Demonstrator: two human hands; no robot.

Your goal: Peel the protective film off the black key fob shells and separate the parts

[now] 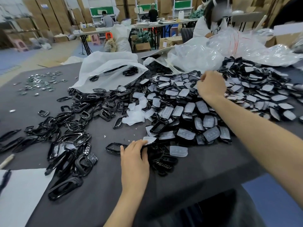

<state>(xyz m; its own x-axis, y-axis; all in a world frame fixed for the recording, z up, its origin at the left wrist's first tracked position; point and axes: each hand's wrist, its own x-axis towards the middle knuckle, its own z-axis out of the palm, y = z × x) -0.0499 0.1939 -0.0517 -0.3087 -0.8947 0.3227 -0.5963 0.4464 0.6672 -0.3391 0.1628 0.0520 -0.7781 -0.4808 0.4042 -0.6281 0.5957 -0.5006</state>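
Note:
A large heap of black key fob shells with whitish film (213, 99) covers the right half of the dark table. My right hand (210, 86) reaches far into the top of this heap, fingers curled down among the shells; what it grips is hidden. My left hand (134, 154) lies near the table's front, fingers straight, resting on a black shell (114, 147) and touching a piece of film (150, 139). Bare black frames (68, 128) lie spread on the left. Loose peeled films (136, 112) sit in the middle.
An open white bag (106, 69) with a few shells lies behind the frames. Clear plastic bags (229, 48) pile up at the back right. Small shiny metal parts (42, 81) are scattered far left. A white sheet (21, 190) covers the near left corner. Another person (211, 18) sits across the table.

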